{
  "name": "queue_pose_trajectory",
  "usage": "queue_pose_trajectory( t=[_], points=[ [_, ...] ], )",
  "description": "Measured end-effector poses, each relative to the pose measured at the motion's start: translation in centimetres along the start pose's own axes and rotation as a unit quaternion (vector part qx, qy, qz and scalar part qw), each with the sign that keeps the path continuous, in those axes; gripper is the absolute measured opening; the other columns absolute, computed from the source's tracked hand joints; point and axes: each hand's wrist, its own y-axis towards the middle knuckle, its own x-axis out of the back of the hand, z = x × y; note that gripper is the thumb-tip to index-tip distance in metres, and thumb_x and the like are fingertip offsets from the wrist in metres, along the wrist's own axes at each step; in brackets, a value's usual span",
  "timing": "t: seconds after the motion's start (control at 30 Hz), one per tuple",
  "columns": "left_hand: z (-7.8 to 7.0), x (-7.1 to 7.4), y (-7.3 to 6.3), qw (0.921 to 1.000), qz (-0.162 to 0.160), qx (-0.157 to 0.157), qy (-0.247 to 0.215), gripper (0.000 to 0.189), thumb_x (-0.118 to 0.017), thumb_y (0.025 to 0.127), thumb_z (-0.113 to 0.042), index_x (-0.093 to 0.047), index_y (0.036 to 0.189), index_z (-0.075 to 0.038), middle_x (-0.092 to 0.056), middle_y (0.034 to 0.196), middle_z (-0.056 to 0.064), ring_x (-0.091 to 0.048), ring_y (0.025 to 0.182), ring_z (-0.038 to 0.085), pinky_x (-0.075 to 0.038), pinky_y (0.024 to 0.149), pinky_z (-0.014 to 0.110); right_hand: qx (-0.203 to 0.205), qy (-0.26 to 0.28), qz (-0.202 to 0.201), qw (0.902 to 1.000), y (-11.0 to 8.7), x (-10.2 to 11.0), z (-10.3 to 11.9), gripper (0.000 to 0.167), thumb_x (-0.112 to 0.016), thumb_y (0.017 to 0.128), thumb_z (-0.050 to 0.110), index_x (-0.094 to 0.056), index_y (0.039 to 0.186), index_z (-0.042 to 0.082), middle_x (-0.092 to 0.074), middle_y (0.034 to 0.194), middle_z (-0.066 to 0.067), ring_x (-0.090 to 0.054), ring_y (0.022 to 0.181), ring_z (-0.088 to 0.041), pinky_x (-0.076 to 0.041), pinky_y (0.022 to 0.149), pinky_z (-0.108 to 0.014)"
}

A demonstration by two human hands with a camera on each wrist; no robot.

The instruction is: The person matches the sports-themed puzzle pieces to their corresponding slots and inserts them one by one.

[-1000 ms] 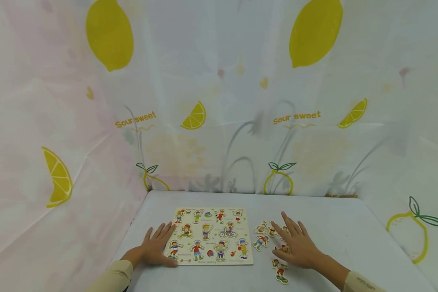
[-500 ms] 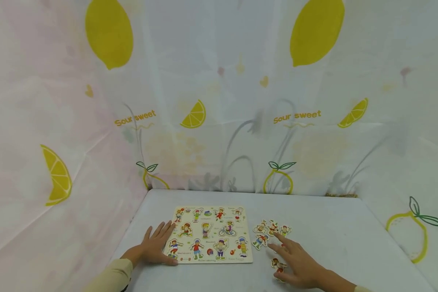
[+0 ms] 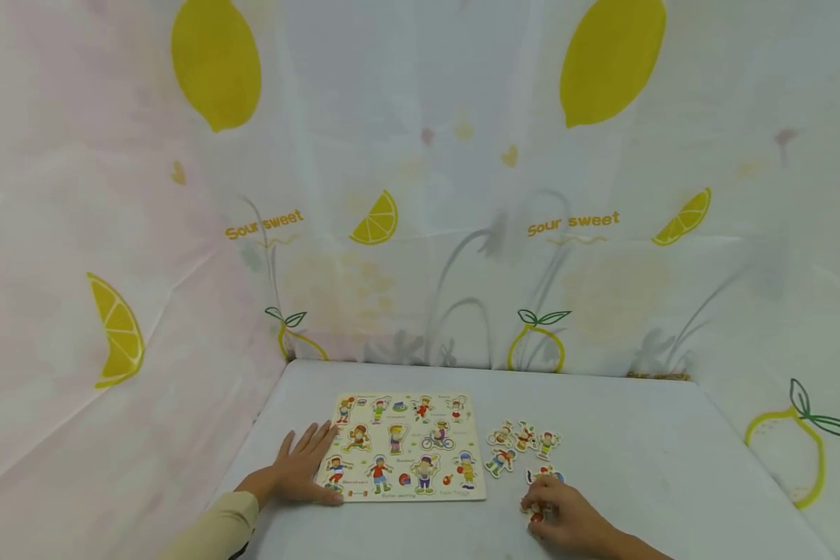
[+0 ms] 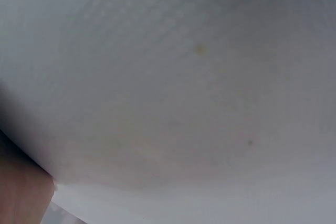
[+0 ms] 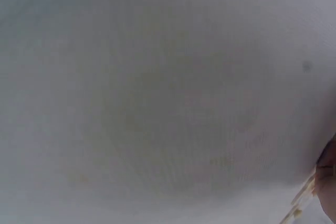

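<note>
Right hand (image 3: pixel 563 517), fingers curled, pinched figure piece (image 3: pixel 537 516): seemingly grasping step, next lift needed firm hold; straight-fingered left hand (image 3: pixel 301 470) touched board (image 3: pixel 444 463).

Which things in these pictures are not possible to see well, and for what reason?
Head view: the lowest loose puzzle piece is partly covered by the right hand.
Head view: some words on the board are too small and faint to read.
Left wrist view: the left hand is mostly cut off by the left and lower edges.
Right wrist view: the right hand is mostly cut off by the right edge.
</note>
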Motion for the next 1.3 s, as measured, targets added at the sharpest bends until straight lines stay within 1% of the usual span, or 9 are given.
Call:
queue_pose_trajectory(
  t=[0.07,0.17,0.37,0.6,0.7,0.9,1.1,1.2,1.3],
  points=[
    [0.2,-0.3,0.0,1.0000,0.001,0.002,0.003,0.135,-0.067,0.060,-0.086,-0.013,0.159,-0.010,-0.009,0.167,0.012,-0.005,0.153,0.039,0.005,0.116,0.066,0.010,0.031,-0.006,0.9995,0.0,-0.1,-0.2,0.018,-0.079,0.082,0.011,-0.071,0.097,0.017,-0.062,0.094,0.004,-0.054,0.079,-0.005,-0.047,0.063,-0.019],
    [0.0,0.0,-0.1,1.0000,0.006,0.003,0.004,0.135,-0.067,0.061,-0.085,-0.012,0.159,-0.010,-0.008,0.167,0.013,-0.005,0.153,0.039,0.005,0.116,0.067,-0.007,0.051,-0.003,0.9987,0.0,0.1,-0.4,0.016,-0.077,0.084,0.009,-0.070,0.098,0.013,-0.063,0.091,0.001,-0.054,0.076,-0.002,-0.047,0.061,-0.018],
    [-0.3,0.7,-0.3,0.9999,0.009,0.004,0.005,0.137,-0.065,0.061,-0.087,-0.011,0.159,-0.010,-0.006,0.167,0.012,-0.002,0.154,0.038,0.007,0.117,0.066,-0.095,0.077,0.022,0.9922,0.3,0.9,-0.9,0.016,-0.076,0.086,0.016,-0.071,0.099,0.009,-0.067,0.091,0.000,-0.055,0.078,0.006,-0.051,0.061,-0.020],
    [-1.1,1.6,-1.0,0.9995,0.012,-0.026,-0.013,0.134,-0.067,0.065,-0.083,-0.009,0.158,-0.005,-0.008,0.166,0.021,-0.004,0.152,0.044,0.005,0.114,0.072,-0.164,0.101,0.049,0.9801,0.4,1.3,-0.8,0.015,-0.079,0.083,0.017,-0.073,0.094,0.008,-0.065,0.083,0.008,-0.052,0.072,0.006,-0.047,0.059,-0.019],
    [-1.4,1.7,-1.2,0.9996,0.021,-0.018,-0.011,0.134,-0.067,0.066,-0.082,-0.010,0.158,-0.004,-0.008,0.166,0.020,-0.004,0.152,0.044,0.003,0.114,0.072,-0.161,0.106,0.056,0.9797,0.3,1.4,-0.8,0.015,-0.078,0.084,0.017,-0.072,0.093,0.007,-0.065,0.082,0.008,-0.052,0.071,0.005,-0.047,0.058,-0.020],
    [-1.6,2.1,-0.7,0.9998,0.014,-0.014,0.002,0.134,-0.067,0.066,-0.082,-0.009,0.159,-0.006,-0.007,0.167,0.017,-0.004,0.153,0.041,0.002,0.116,0.069,-0.127,0.066,0.037,0.9890,0.7,1.6,-0.8,0.011,-0.076,0.086,0.015,-0.070,0.093,0.009,-0.062,0.082,0.006,-0.050,0.071,0.005,-0.046,0.057,-0.020],
    [-1.2,2.5,-0.9,0.9999,0.013,-0.006,-0.005,0.136,-0.069,0.063,-0.083,-0.011,0.158,-0.005,-0.009,0.166,0.018,-0.004,0.153,0.042,0.004,0.115,0.070,-0.135,0.031,0.056,0.9888,1.6,1.0,-0.4,0.010,-0.074,0.087,0.015,-0.068,0.094,0.010,-0.060,0.084,0.009,-0.048,0.073,0.005,-0.046,0.059,-0.019],
    [-0.7,1.9,-0.8,0.9999,0.012,-0.004,0.003,0.137,-0.066,0.063,-0.085,-0.009,0.159,-0.007,-0.006,0.167,0.016,-0.002,0.153,0.040,0.005,0.116,0.068,-0.133,0.019,0.052,0.9895,1.9,0.9,0.0,0.010,-0.075,0.087,0.016,-0.068,0.092,0.011,-0.060,0.082,0.010,-0.048,0.073,0.005,-0.046,0.060,-0.019],
    [-0.4,1.0,-0.5,0.9999,0.008,-0.008,0.005,0.136,-0.063,0.063,-0.088,-0.007,0.160,-0.010,-0.004,0.168,0.013,-0.001,0.154,0.038,0.005,0.117,0.066,-0.121,-0.001,0.025,0.9923,2.1,0.9,0.4,0.011,-0.076,0.086,0.015,-0.066,0.091,0.012,-0.058,0.081,0.010,-0.047,0.072,0.005,-0.045,0.059,-0.019]
  ],
)
